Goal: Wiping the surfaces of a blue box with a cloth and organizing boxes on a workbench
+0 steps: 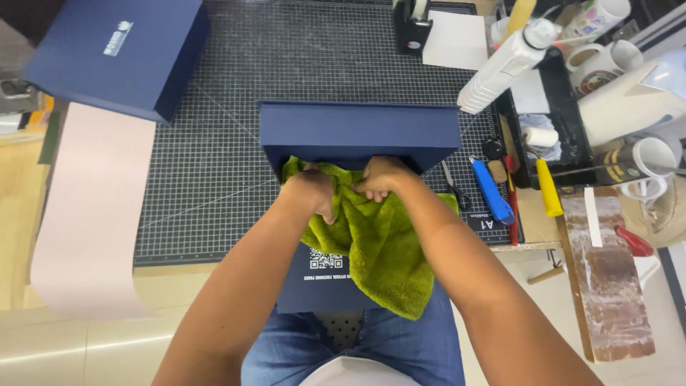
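Note:
A navy blue box point(357, 129) stands open at the front edge of the cutting mat, its flap point(318, 286) hanging down towards my lap. A green terry cloth point(382, 250) lies over the box's opening and drapes down the flap. My left hand point(313, 191) presses into the cloth at the left, fingers curled into it. My right hand point(382, 177) grips the cloth's upper edge just to the right, close against the left hand. The inside of the box is hidden by the cloth and hands.
A dark gridded cutting mat point(214, 143) covers the table. A second navy box point(118, 53) sits at the back left, over a pale pink strip point(89, 214). To the right lie scissors point(454, 187), a blue cutter point(491, 191), a yellow-handled tool point(547, 187), a white bottle point(507, 64), mugs and a black tray.

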